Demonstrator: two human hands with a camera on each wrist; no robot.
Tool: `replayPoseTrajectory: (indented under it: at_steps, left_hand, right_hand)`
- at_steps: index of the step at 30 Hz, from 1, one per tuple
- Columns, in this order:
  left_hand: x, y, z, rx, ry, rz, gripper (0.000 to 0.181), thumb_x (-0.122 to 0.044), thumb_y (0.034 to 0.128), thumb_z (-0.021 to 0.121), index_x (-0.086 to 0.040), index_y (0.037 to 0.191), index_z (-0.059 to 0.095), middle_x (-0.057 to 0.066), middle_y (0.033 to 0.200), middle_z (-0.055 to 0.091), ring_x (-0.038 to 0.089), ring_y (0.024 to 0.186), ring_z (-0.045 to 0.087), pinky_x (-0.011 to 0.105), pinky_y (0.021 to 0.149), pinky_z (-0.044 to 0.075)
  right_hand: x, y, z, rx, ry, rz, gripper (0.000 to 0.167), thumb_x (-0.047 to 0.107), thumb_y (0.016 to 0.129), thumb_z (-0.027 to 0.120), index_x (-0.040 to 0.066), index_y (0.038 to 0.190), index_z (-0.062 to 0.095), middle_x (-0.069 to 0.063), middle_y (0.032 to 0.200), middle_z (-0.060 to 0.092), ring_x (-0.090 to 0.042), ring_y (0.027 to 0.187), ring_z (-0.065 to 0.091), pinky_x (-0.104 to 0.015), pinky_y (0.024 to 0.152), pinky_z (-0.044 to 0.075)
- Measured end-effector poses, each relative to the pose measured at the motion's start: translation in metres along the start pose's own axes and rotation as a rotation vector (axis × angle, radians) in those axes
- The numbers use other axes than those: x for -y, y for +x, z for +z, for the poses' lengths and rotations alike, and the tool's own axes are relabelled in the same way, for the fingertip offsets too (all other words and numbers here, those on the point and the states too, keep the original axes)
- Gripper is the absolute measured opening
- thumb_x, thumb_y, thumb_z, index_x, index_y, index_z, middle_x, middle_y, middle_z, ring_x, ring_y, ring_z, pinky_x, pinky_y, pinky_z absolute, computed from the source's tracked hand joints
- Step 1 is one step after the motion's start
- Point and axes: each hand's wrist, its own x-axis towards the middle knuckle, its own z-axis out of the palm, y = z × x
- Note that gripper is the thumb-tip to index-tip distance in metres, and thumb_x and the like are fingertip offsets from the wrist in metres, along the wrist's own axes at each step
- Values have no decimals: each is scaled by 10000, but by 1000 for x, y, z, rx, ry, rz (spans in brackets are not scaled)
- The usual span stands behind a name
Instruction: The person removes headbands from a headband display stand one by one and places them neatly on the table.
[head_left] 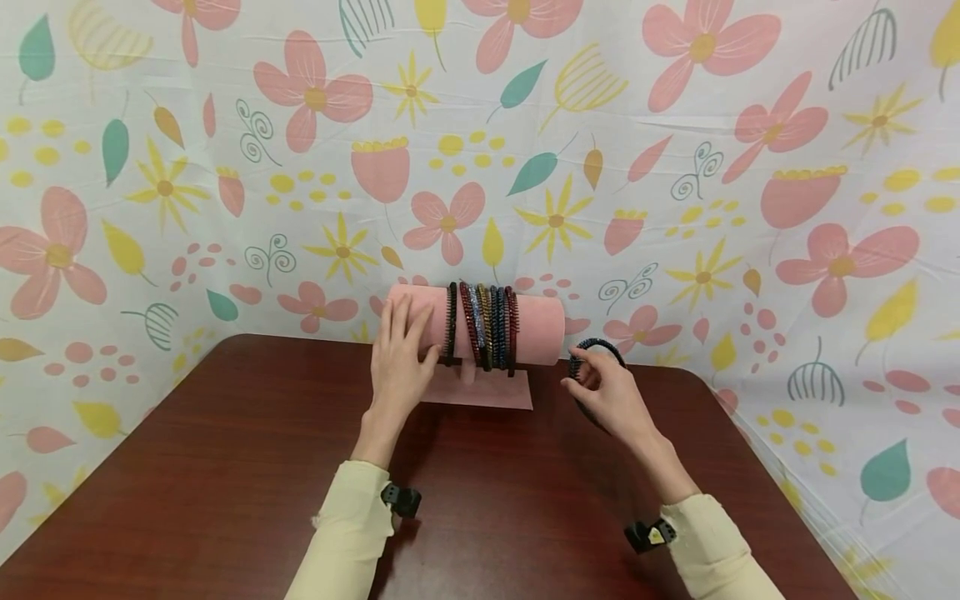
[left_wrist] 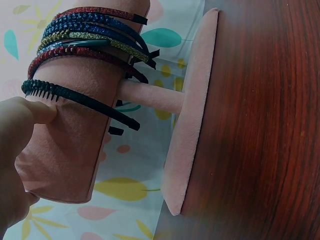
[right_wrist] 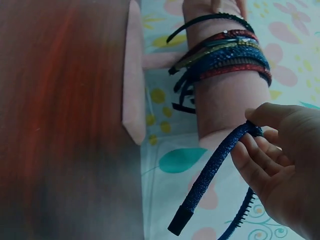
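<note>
A pink padded roll [head_left: 538, 329] on a stand holds several glittery headbands [head_left: 487, 327] in red, blue, gold and dark green, grouped around its middle. My left hand [head_left: 397, 358] rests on the roll's left end, fingers spread, its thumb close to the dark green headband [left_wrist: 82, 99] in the left wrist view. Off the roll's right end, my right hand [head_left: 611, 396] pinches a dark blue glitter headband [right_wrist: 212, 167] between thumb and fingers. That headband's black-tipped end points down and its inner side has comb teeth; it is apart from the roll.
The stand's flat pink base [head_left: 487, 392] lies on a dark red-brown wooden table [head_left: 495, 517] near its back edge. Behind the table hangs a white cloth [head_left: 465, 108] printed with flowers and leaves.
</note>
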Motion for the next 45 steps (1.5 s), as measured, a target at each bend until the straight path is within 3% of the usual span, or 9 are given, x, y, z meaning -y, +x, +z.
replayPoseTrajectory:
  at_steps: [5, 10, 24, 29, 37, 45]
  left_hand:
    - [1, 0, 0, 19, 7, -6, 621, -238, 906, 722, -208, 1480, 484, 68, 1631, 278, 300, 1544, 137, 600, 1112, 353]
    - [1, 0, 1, -37, 9, 32, 613, -216, 884, 747, -178, 1452, 518, 106, 1602, 331, 350, 1520, 200, 617, 1070, 388]
    - [0, -2, 2, -43, -10, 36, 613, -211, 881, 754, -176, 1448, 522, 101, 1604, 330, 342, 1522, 195, 621, 1075, 381]
    - [0, -1, 1, -42, -10, 26, 618, -211, 880, 755, -183, 1451, 520, 95, 1606, 327, 333, 1526, 189, 620, 1078, 378]
    - [1, -1, 1, -9, -8, 7, 627, -222, 892, 743, -197, 1468, 499, 81, 1622, 297, 311, 1538, 155, 614, 1096, 363]
    - [2, -1, 2, -36, -26, 23, 636, -212, 880, 754, -205, 1464, 502, 81, 1619, 303, 312, 1533, 171, 624, 1075, 376]
  right_hand:
    - [-6, -8, 4, 61, 60, 46, 495, 217, 885, 758, 115, 1344, 601, -10, 861, 584, -102, 608, 597, -258, 581, 512]
    - [-11, -14, 12, 115, 130, 86, 491, 204, 878, 763, 108, 1327, 591, -44, 875, 569, -122, 531, 612, -259, 539, 532]
    - [-28, -18, 33, 190, 183, 203, 526, 222, 883, 757, 80, 1349, 560, -70, 883, 577, -148, 564, 632, -278, 540, 547]
    - [-31, -15, 42, 269, 174, 226, 512, 217, 895, 740, 57, 1347, 561, -62, 825, 595, -178, 545, 613, -304, 522, 534]
    - [-35, -14, 53, 354, 211, 265, 438, 173, 892, 736, -2, 1274, 612, -86, 738, 618, -201, 518, 596, -338, 512, 526]
    - [-39, -13, 62, 388, 230, 339, 382, 160, 876, 750, -8, 1206, 657, -84, 750, 624, -175, 547, 610, -319, 536, 551]
